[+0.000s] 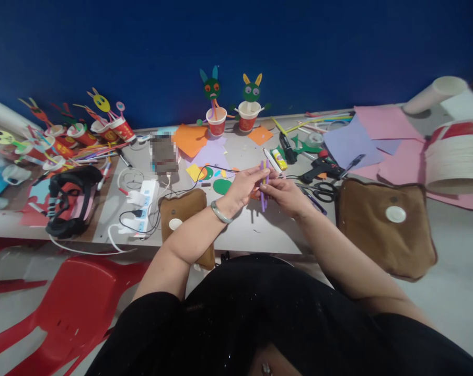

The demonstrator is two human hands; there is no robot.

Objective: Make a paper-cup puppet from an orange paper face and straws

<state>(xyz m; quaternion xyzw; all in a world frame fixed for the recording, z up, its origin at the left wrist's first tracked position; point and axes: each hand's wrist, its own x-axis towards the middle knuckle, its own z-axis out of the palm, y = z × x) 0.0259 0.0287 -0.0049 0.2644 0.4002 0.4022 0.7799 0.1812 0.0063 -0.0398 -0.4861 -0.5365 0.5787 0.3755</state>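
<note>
Both of my hands meet over the middle of the table, closed on a small bundle of thin sticks, purple and yellow, that look like straws. My left hand, with a bracelet at the wrist, pinches the upper part. Lower down, the fingers of my right hand grip the same bundle from the right. Left of the hands lies a green paper oval among small coloured paper pieces. A glue stick with a yellow label lies just beyond my hands. Scissors rest to the right.
Two paper cups with green paper faces stand against the blue wall. A glue gun lies at right, near brown pouches. A power strip with cables and a black headset are left. A red chair stands in front.
</note>
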